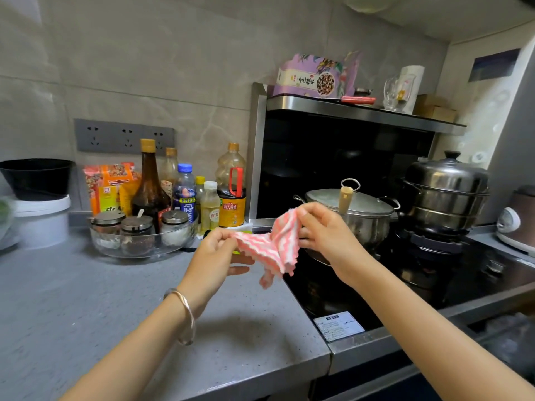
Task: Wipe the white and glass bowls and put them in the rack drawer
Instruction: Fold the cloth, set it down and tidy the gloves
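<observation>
I held the pink-and-white striped cloth (pixel 272 244) in the air between both hands. It hung over the seam where the grey countertop (pixel 86 299) met the black hob (pixel 333 296), just in front of the lidded steel pot (pixel 356 215). The left hand (pixel 215 250) pinched its lower-left edge between thumb and forefinger, with the other fingers straight beneath. The right hand (pixel 321 230) had its fingers curled tight on the upper corner. The white and glass bowls and the rack drawer were nowhere in my view.

The risk, as I judged it, sat behind and below the cloth. Its loose tail dangled near the hob and pot, and I could not tell whether a burner was lit. A careless shake could have dragged it over hot metal or grease. Both grips were only pinches, so a hard tug might have freed a corner. A wide swing left could have clipped the crowded bottles (pixel 185 192).

The cloth's long axis ran from lower left to upper right, hand to hand. Its free corner pointed down toward the counter edge.
</observation>
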A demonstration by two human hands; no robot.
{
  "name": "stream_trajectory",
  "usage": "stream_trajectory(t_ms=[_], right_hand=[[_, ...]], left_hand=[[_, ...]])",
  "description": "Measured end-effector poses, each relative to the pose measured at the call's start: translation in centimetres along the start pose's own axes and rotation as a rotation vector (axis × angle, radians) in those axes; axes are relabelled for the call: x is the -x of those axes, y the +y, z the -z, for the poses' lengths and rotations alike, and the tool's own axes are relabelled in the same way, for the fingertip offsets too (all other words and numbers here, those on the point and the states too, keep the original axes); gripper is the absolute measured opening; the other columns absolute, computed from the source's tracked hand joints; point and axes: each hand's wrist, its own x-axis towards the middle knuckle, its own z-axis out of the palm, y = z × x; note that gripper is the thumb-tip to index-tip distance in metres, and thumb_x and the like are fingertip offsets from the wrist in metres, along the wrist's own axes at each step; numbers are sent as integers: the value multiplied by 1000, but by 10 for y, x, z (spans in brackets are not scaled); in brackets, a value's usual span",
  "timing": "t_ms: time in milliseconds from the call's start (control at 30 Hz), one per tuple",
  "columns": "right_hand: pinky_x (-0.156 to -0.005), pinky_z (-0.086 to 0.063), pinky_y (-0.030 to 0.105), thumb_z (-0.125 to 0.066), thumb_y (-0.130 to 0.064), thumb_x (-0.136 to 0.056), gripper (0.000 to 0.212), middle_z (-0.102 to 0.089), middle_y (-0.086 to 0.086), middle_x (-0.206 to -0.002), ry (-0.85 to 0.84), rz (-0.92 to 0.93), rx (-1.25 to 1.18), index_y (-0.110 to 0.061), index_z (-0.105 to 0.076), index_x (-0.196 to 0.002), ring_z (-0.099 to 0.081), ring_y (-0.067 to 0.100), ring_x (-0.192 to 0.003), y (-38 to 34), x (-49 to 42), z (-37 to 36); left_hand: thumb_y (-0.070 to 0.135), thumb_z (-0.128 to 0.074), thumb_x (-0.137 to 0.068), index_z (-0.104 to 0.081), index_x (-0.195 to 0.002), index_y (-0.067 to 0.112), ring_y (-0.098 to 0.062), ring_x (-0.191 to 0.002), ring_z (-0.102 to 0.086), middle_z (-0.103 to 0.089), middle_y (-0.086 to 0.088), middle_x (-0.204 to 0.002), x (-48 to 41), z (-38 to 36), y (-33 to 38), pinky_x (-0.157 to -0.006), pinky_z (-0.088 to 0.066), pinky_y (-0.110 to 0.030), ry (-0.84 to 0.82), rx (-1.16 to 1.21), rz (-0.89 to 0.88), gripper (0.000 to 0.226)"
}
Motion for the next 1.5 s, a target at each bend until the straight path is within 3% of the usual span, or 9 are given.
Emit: stream_trajectory(t_ms=[133, 467, 600, 733, 833, 1067, 1233, 1367, 1500], right_hand=[[-56, -49, 16, -39, -20, -103, 20, -60, -14, -61, 121, 58, 18, -13, -56, -96, -58, -2, -56, -8, -9, 5], [-71, -44, 20, -44, -22, -101, 15, -61, -6, -86, 191, 270, 247, -15, -57, -99, -58, 5, -81, -19, -13, 7], [-69, -49, 22, -50, -15, -98, 14, -68, 7, -84, -19, 365, 342, -9, -61, -95, -61, 7, -76, -28, -7, 1], [-71, -53, 25, -60, -13, -93, 9, -70, 12, -86, -182, 421, 362, -16, -67, -88, -65, 13, -77, -42, -8, -5], [-69, -54, 23, -64, -17, -90, 9, -71, 8, -83, -283, 435, 401, -24, -68, -85, -66, 11, -74, -51, -10, -3], [-68, -53, 22, -68, -23, -86, 11, -68, 7, -76, -235, 377, 374, -17, -68, -95, -65, 12, -71, -40, -10, 4], [-69, -43, 24, -47, -71, -79, 62, -66, 1, -82, -467, -194, 188, -20, -70, -105, -59, 16, -73, -26, 0, 27], [-71, -40, 29, -60, -46, -87, 30, -54, -1, -72, -582, -199, 2, -19, -72, -82, -44, 13, -67, -3, 4, 34], [-98, -48, 36, -64, -26, -83, 32, -69, 11, -106, -494, -199, -74, -8, -70, -109, -63, 23, -99, 13, -4, 38]], left_hand=[[10, -34, -100, -53, -98, 4, -19, -80, -66, -67, -9, -91, -2, 10, 4, -64, -59, -25, 89, 82, 42, 20], [13, -39, -96, -60, -86, 12, -21, -74, -62, -66, -7, -81, -1, 22, 7, -68, -53, -33, 128, 157, 87, 24], [45, -37, -97, -58, -96, 14, -20, -71, -63, -67, -5, -79, -5, 25, 1, -62, -52, -32, -73, 40, 237, 38], [88, -58, -52, -55, -120, 40, -9, -106, -64, -66, 8, -117, -2, 32, -6, -91, -53, -34, -452, -276, 193, 84], [73, -65, -66, -45, -131, 48, 2, -123, -49, -49, 22, -136, 3, 21, 4, -107, -39, -31, -550, -297, -5, 72], [30, -52, -93, -67, -101, 13, -7, -82, -70, -75, 3, -91, 2, -18, 29, -70, -55, -19, -539, -175, -90, 24], [37, -58, -81, -67, -109, 16, -11, -81, -68, -74, -4, -93, -2, -19, 27, -68, -54, -22, -507, -20, -108, 36], [37, -59, -79, -67, -111, 20, -10, -82, -70, -75, -1, -95, -3, -14, 24, -64, -53, -21, -472, -16, -112, 36], [30, -58, -89, -66, -112, 19, -10, -79, -71, -75, 0, -94, -12, -11, 19, -58, -52, -19, -344, -15, -106, 27]])
